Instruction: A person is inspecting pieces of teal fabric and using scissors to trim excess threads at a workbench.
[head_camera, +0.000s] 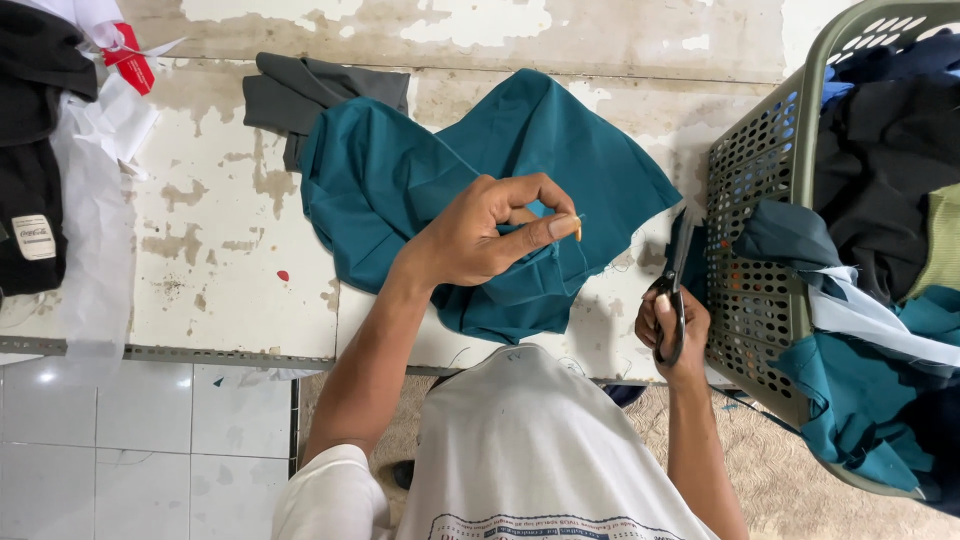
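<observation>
While your left hand pinches a thin thread over the limp, light teal cloth, your right hand grips closed scissors

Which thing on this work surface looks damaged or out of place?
The white table is damaged: its paint has flaked off in brown patches. Clothes spill over the rim of the laundry basket beside the right hand holding scissors.

White short-sleeved shirt, printed hem
</observation>
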